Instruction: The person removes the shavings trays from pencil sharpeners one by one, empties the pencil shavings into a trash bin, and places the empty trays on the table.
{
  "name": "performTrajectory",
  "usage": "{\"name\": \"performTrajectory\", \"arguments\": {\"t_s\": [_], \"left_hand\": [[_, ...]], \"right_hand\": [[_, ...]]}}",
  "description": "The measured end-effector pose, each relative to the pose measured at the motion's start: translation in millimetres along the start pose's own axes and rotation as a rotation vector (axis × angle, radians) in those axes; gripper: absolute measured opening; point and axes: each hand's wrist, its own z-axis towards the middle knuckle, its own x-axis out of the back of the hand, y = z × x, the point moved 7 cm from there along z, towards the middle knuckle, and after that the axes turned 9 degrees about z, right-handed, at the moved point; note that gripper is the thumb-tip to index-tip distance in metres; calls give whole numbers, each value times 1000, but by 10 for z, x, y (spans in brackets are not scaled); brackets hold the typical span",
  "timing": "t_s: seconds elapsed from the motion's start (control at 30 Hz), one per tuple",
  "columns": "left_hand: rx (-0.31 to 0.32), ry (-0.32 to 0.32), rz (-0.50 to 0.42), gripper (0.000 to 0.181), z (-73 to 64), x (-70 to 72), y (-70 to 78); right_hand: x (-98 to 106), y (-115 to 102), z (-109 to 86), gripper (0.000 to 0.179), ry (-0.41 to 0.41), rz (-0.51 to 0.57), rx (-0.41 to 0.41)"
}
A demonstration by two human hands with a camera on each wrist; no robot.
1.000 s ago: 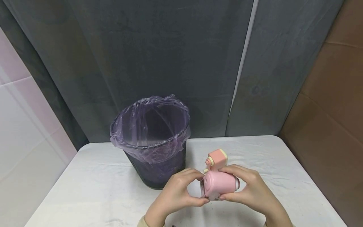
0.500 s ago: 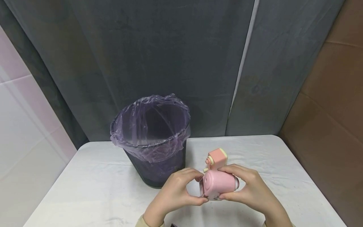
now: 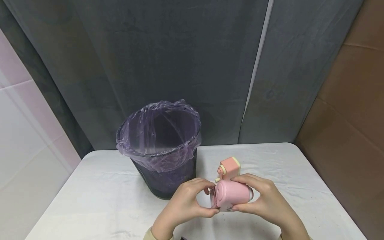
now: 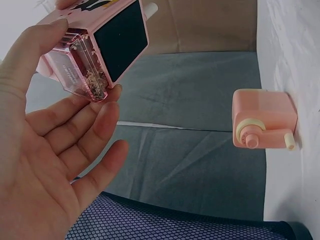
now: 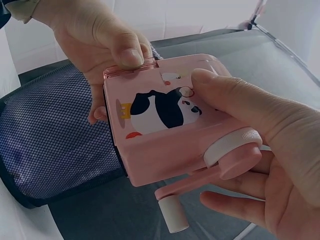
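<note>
Surface (image 3: 90, 206) spreads white beneath the left hand (image 3: 187, 201) and right hand (image 3: 265, 198), its far edge well ahead of them and its right edge off to the right hand's right; the near edge is out of view. Ahead and left of the left hand stands the lined mesh bin (image 3: 180, 181), so a sideways pull seems to have better room short of it, straight to that hand's left. The right hand curls thumb and fingers round the pink sharpener (image 3: 235, 192), lifted between both hands, and should hold it steady and base-down. Ahead of the right hand's thumb and lower, the orange sharpener (image 3: 230, 166) rests on the surface, a likely bump if the hands sink forward. The left hand's thumb and fingertips pinch the clear drawer (image 4: 77, 70), which appears partly out; easing it straight and level looks best. Beside the right hand's fingers hangs the crank (image 5: 192, 184), better left unturned. Shavings (image 4: 95, 79) lie inside the drawer and could spill if it tips.
</note>
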Motion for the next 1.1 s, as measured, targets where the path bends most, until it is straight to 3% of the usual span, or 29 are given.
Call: {"name": "performTrajectory", "arguments": {"t_s": [0.17, 0.43, 0.93, 1.1], "left_hand": [[20, -21, 4, 47, -3, 0, -9], [19, -24, 27, 47, -4, 13, -11], [8, -10, 25, 49, -7, 35, -20], [-1, -7, 27, 48, -8, 44, -22]], "right_hand": [[0, -2, 2, 60, -5, 0, -8], [22, 33, -2, 58, -17, -4, -99], [31, 52, -16, 59, -18, -6, -96], [32, 26, -10, 60, -11, -14, -51]]}}
